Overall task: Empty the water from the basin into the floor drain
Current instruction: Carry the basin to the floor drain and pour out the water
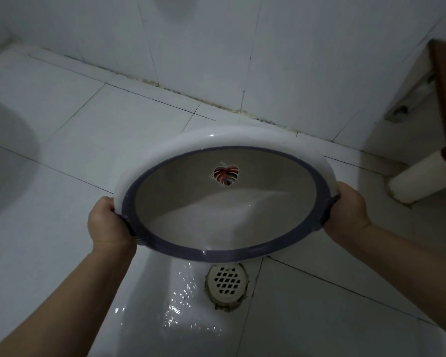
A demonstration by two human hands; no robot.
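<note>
Plenty of bare tile floor (62, 140) all round from where I'm watching. Basin (224, 199) tipped toward me, near rim spilling water (183, 292) just left of the drain (227, 282). Left hand (108, 222) and right hand (348, 210) clamp opposite rim edges.

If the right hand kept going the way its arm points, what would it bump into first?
The right hand points up-left, straight at the basin it already grips, so the basin's rim comes first.
</note>
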